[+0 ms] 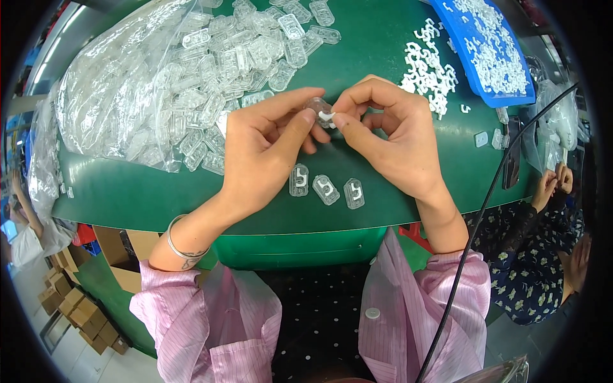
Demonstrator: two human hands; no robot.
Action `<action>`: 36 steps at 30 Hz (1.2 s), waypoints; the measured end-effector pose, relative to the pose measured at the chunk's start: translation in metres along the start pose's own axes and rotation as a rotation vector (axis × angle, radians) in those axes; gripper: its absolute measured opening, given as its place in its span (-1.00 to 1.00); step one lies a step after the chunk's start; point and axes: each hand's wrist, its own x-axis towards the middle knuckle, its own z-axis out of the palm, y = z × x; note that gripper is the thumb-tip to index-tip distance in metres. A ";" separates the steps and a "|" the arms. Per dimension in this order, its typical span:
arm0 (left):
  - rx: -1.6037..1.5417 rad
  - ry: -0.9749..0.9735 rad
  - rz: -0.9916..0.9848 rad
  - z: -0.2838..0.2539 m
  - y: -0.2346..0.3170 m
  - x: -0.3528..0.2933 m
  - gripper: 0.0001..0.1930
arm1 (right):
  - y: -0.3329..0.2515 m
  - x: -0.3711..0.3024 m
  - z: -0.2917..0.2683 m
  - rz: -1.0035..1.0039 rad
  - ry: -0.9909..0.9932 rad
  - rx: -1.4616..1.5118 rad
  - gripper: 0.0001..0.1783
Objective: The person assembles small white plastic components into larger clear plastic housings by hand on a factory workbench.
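Over the green table my left hand [262, 143] pinches a small clear plastic case [315, 104] between thumb and fingers. My right hand [396, 131] meets it from the other side, thumb and forefinger closed on a small white hook-shaped piece [327, 117] at the case. Whether that piece is fully seated in the case I cannot tell. Below my hands, three clear cases lie in a row: a left one [298, 180], a middle one [326, 189] and a right one [354, 193]. Each has a white hook-shaped piece in it.
A heap of clear cases [255, 54] spills from a big plastic bag [121, 83] at the left. Loose white pieces [429, 67] lie right of centre, beside a blue tray [504, 99] of more. A black cable [485, 198] crosses the right side. Another person's hands [552, 185] work at far right.
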 end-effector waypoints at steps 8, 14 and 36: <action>0.069 -0.056 0.027 0.005 0.000 -0.002 -0.79 | 0.011 0.001 0.003 -0.236 0.081 -0.239 -0.91; -0.015 -0.037 -0.012 0.002 -0.001 0.001 -0.85 | 0.008 0.001 0.005 -0.188 0.056 -0.313 -0.83; 1.149 -0.012 0.552 -0.003 0.005 0.002 -0.82 | 0.019 0.012 -0.047 -0.197 0.267 -1.099 -0.87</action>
